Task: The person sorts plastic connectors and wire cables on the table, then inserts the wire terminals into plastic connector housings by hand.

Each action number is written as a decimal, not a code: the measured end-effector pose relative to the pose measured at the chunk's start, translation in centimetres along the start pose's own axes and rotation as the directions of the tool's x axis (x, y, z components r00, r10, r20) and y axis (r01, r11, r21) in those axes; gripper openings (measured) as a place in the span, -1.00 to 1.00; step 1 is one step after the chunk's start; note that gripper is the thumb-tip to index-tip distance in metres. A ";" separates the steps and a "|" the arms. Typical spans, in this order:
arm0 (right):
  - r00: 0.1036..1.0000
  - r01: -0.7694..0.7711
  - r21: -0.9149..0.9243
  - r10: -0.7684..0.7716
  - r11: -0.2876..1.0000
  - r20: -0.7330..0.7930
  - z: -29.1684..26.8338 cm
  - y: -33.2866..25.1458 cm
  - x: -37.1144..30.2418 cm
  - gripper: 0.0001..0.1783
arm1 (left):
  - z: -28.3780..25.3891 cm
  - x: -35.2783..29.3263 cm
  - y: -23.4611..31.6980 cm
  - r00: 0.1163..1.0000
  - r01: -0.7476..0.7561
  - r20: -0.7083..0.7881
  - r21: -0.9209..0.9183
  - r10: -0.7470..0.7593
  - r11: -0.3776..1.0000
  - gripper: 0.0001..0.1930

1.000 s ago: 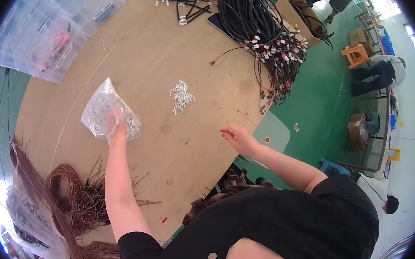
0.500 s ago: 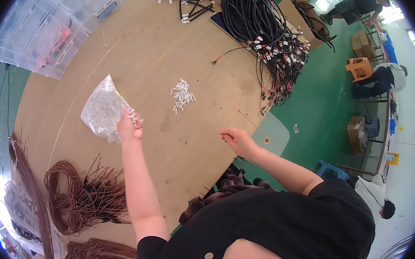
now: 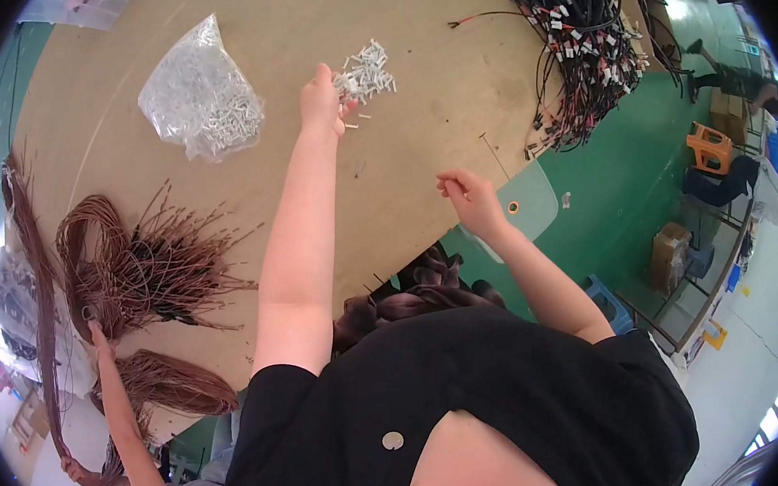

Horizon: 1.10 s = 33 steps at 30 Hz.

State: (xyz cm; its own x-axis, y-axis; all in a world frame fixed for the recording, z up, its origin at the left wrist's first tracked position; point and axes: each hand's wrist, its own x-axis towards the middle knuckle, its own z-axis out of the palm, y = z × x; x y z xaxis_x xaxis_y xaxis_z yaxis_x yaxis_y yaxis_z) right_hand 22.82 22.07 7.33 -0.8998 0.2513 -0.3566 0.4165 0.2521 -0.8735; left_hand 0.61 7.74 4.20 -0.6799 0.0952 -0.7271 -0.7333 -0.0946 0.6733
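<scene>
My left hand (image 3: 325, 102) is at the left edge of a loose pile of small white tube-like pieces (image 3: 372, 67) on the table. Its fingers are apart, and a few pieces lie against them at the pile. To its left is a clear plastic bag (image 3: 200, 93) with many similar white pieces inside, resting on the table apart from the hand. My right hand (image 3: 475, 202) hovers by the table's near edge with its fingers loosely curled together; nothing shows in it.
Bundled black cables (image 3: 581, 59) with white connectors cover the table's right side. Brown wire bundles (image 3: 146, 264) lie at the left, where another person's hand (image 3: 99, 335) touches them. A translucent sheet (image 3: 533, 201) juts past the table edge. An orange stool (image 3: 710, 148) stands at the right.
My left hand has moved right from the plastic bag to the white pile and has opened, having held a few white pieces before. Another person's arms have appeared at the lower left.
</scene>
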 end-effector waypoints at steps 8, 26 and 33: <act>0.989 0.110 -0.082 -0.117 0.991 -0.090 0.6 -1.5 8.0 -0.83 | -1.4 -1.4 1.1 0.957 0.175 0.268 -0.219 -0.113 0.960 -0.56; 0.811 0.536 -0.625 -0.551 0.568 0.196 4.9 -8.4 19.0 -0.60 | -6.6 -9.6 -3.7 0.753 -0.523 -0.183 0.416 0.632 0.744 -0.77; 0.905 0.422 -0.168 -0.402 0.891 0.138 7.1 -11.8 15.0 -0.68 | -20.5 -21.8 3.2 0.822 -0.445 -0.292 0.206 0.489 0.872 -0.83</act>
State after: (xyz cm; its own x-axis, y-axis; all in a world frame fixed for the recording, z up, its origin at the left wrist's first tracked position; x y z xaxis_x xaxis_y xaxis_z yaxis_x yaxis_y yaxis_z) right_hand 3.52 16.19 9.90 -0.9998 -0.0030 -0.0172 0.0136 0.4876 -0.8730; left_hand 13.13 -14.90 19.46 -0.9160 -0.2571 -0.3080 -0.3376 0.0789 0.9380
